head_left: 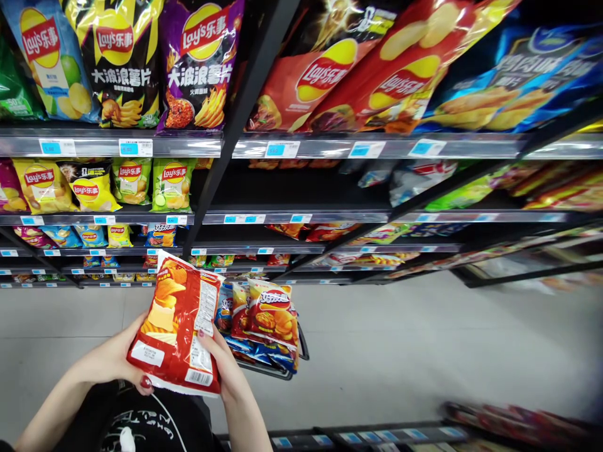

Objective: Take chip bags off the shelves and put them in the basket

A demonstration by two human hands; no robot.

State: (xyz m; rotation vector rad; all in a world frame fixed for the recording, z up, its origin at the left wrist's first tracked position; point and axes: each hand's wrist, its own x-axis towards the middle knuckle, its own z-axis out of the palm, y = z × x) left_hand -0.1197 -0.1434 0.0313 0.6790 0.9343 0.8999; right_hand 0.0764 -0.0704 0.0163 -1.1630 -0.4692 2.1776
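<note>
Both of my hands hold one red bag of crisps (176,323), its back with the printed label turned up towards me. My left hand (115,361) grips the bag's lower left edge, thumb on top. My right hand (221,364) wraps round the lower right edge, fingers closed on the seam. Just beyond the bag stands a dark shopping basket (282,370) with several snack bags (264,320) piled in it, red and blue ones on top.
Shelves of crisp bags (202,63) fill the upper half, with price tags along each shelf edge (282,149). A black upright post (235,125) splits the shelving. Pale floor (424,351) runs below; another low shelf (400,433) lies at the bottom right.
</note>
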